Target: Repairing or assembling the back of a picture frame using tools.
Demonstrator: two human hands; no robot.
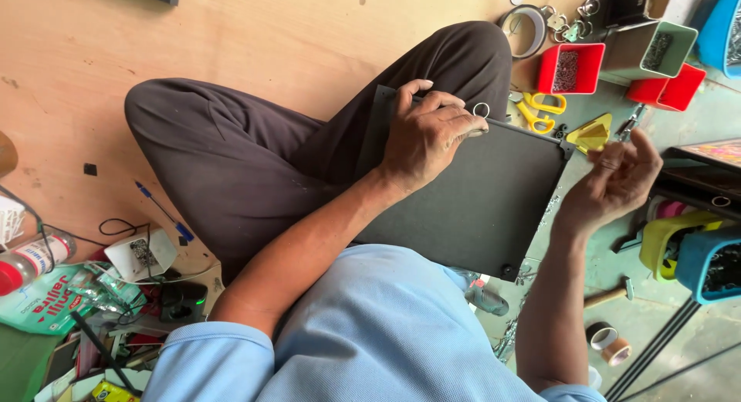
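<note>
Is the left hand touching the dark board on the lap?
Touching. The head view shows the left hand lying flat on the dark board, its fingers curled over the board's upper edge with no gap.

The left hand (427,133) covers part of the dark board's (478,201) upper edge; the sleeve and shirt hide its lower corner. Whatever the right hand (617,178) pinches is too small to identify. Contents of the red bins (571,68) read only as dark specks. The blue tub (724,27) is cut by the frame's right edge.
</note>
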